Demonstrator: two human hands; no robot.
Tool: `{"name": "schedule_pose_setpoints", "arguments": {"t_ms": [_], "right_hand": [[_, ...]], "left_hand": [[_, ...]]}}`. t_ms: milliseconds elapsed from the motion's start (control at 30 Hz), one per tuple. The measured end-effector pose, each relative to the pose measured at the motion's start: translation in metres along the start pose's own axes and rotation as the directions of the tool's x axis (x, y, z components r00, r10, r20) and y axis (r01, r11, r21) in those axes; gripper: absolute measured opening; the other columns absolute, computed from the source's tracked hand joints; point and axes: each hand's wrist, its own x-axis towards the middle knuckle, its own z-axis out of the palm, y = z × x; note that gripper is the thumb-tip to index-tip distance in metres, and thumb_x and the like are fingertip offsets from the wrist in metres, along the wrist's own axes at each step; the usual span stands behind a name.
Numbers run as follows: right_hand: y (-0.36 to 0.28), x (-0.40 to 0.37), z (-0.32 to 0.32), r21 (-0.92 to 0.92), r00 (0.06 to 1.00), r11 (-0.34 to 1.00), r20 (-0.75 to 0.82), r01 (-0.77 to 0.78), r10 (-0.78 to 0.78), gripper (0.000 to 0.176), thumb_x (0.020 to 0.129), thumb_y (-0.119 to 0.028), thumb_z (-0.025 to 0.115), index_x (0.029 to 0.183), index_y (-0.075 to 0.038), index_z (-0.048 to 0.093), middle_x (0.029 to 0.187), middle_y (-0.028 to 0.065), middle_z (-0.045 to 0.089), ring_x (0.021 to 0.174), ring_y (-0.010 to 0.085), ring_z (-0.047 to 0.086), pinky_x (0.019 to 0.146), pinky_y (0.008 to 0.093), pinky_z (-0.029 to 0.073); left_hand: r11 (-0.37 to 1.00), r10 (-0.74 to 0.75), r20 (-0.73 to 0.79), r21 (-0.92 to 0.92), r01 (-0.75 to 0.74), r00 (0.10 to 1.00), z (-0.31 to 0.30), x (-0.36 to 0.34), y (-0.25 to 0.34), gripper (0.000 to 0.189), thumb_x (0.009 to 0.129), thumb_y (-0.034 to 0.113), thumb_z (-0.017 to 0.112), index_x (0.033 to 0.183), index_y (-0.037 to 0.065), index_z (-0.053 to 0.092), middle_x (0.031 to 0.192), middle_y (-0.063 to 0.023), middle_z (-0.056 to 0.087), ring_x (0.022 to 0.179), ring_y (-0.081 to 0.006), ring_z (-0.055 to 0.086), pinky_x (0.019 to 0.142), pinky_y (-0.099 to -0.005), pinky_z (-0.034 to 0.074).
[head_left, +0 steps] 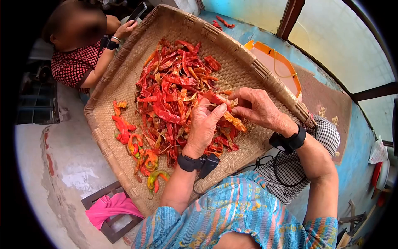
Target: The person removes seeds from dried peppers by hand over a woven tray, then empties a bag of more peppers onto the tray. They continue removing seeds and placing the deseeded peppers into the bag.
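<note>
My left hand (pixel 203 128) is closed around a dried red chili pepper (pixel 214 98), gripping it between thumb and fingers. Facing it, my right hand (pixel 259 108) pinches at the pepper's other end; the exact contact at the fingertips is small and partly hidden. Both hands are above a large woven basket tray (pixel 234 54). Beneath and beyond them lies a heap of dried red chilies (pixel 170 87), some orange or yellowish. A wrinkled orange chili (pixel 235 122) shows just below my fingers. To the left, a separate row of fresher red, orange and green chilies (pixel 143 155) rests on the weave.
Beyond the tray's left rim, another person (pixel 81 62) holds a phone (pixel 137 11). An orange-rimmed container (pixel 275 62) stands past the right rim. Pink cloth (pixel 111 209) drapes a dark wooden stool (pixel 114 234). Checkered fabric (pixel 327 135) is by my right forearm.
</note>
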Motion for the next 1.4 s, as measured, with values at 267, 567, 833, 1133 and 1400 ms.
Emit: {"name": "schedule_pose_setpoints", "arguments": {"t_ms": [267,567,833,1133,1400], "right_hand": [[0.006,-0.003,0.000,-0.071,0.992,0.991,0.074,0.112,-0.107,0.021,0.086,-0.019,0.070,0.091,0.000,0.065,0.084,0.0154,0.060,0.080,0.0307,0.060,0.068,0.0388,0.049],[0.003,-0.002,-0.003,0.152,0.977,0.985,0.204,-0.087,0.055,0.036,0.096,-0.034,0.060,0.093,0.001,0.065,0.074,0.0104,0.058,0.072,0.0173,0.056,0.066,0.0344,0.047],[-0.009,-0.002,-0.023,-0.083,0.968,0.990,-0.215,0.117,-0.132,0.018,0.093,-0.015,0.062,0.085,0.000,0.055,0.069,0.0140,0.048,0.063,0.0256,0.050,0.058,0.0372,0.042],[0.013,-0.017,-0.089,-0.707,0.836,0.623,-0.528,-0.335,-0.149,0.017,0.092,-0.019,0.063,0.092,-0.002,0.061,0.076,0.0159,0.059,0.067,0.0337,0.059,0.061,0.0393,0.048],[-0.007,-0.011,-0.013,-0.294,0.993,0.951,0.102,0.093,-0.065,0.030,0.086,-0.028,0.069,0.089,0.002,0.062,0.085,0.0199,0.060,0.080,0.0392,0.061,0.071,0.0465,0.048]], "left_hand": [[0.998,-0.008,0.024,-0.058,0.010,1.000,-0.004,0.001,-0.013,0.017,0.091,0.006,0.066,0.107,0.006,0.062,0.101,-0.0024,0.065,0.094,-0.0121,0.060,0.089,-0.0285,0.048],[0.981,0.022,0.070,0.191,-0.035,0.997,-0.004,-0.002,-0.009,0.011,0.092,0.009,0.064,0.102,0.004,0.064,0.095,-0.0012,0.063,0.089,-0.0102,0.059,0.082,-0.0267,0.047],[0.999,-0.010,-0.018,0.040,0.011,1.000,0.001,-0.001,-0.011,0.027,0.091,0.008,0.067,0.116,0.002,0.058,0.100,-0.0026,0.059,0.089,-0.0086,0.058,0.084,-0.0231,0.050],[0.975,0.137,-0.069,0.185,-0.122,0.988,-0.002,-0.002,-0.015,0.020,0.090,0.005,0.067,0.109,0.002,0.060,0.097,-0.0012,0.058,0.084,-0.0064,0.056,0.079,-0.0215,0.049],[0.921,0.246,-0.063,0.326,-0.213,0.967,0.013,0.006,-0.012,0.018,0.091,0.004,0.066,0.107,0.002,0.060,0.094,0.0000,0.058,0.084,-0.0064,0.055,0.078,-0.0221,0.049]]}}
